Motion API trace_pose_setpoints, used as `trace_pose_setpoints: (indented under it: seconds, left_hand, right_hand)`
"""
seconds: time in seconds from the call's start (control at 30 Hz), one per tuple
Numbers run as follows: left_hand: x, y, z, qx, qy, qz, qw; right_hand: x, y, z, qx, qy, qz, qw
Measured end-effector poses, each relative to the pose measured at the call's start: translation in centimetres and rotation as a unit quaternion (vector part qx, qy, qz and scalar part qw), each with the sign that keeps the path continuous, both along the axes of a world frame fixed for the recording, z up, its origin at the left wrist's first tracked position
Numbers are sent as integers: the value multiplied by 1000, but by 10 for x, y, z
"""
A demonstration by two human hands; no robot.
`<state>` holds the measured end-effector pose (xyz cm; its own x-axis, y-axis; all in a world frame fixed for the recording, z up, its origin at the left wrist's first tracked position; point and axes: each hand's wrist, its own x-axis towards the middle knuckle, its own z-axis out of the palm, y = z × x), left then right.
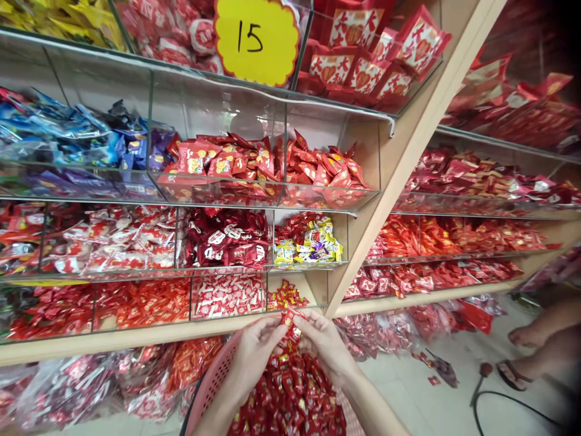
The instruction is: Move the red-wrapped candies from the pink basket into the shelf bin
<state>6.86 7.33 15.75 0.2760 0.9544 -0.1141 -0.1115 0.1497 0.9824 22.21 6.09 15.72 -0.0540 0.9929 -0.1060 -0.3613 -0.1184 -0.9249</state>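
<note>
Pinching a small red wrapped sweet (289, 317), held low in front of the shelving: thumb and fingertips of the left hand (256, 348) drawn together at its left, those of the right hand (324, 342) closed at its right. Cannot tell whether gripping one sweet or several. Just below both hands, inside a pink perforated basket (206, 387), heaped high with red wrapped sweets (295, 399). Just beyond, on the lowest shelf, scattered with red-and-yellow sweets (287, 296), and to the left of these, filled with red-and-white sweets (229, 297). One tier up, stocked with yellow packets (320, 239) and, to their left, dark red packets (227, 239). Higher, at far left, crowded with blue packets (54, 130); at the top, marked "15" on a yellow card (256, 45). To the right, past a slanting wooden upright (413, 151), strewn with a black cable (503, 396) near a person's sandalled foot (515, 374).
</note>
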Motion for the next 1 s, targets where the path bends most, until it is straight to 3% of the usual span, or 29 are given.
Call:
trace_pose_setpoints:
  seconds: [0.1, 0.33, 0.57, 0.77, 0.87, 1.0]
  left_hand:
    - [-3, -4, -9, -30, -33, -11, 999]
    - [-8, -4, -13, -64, -62, 1, 996]
    - [-12, -9, -22, -84, -35, 18, 996]
    - [-17, -14, -24, -81, 14, 37, 996]
    - [-14, -16, -33, -69, 38, 8, 997]
    - [-7, -17, -49, -39, 71, 19, 997]
  right_hand:
    - [-2, -5, -8, -3, 24, 15, 1000]
    - [-8, -10, -13, 0, 29, 21, 999]
    - [-10, -17, -29, -39, 35, 35, 998]
    - [-6, -18, -52, -84, 27, -5, 996]
    - [-9, -19, -54, -111, 56, -20, 992]
    - [-16, -23, -53, -92, 69, 0, 993]
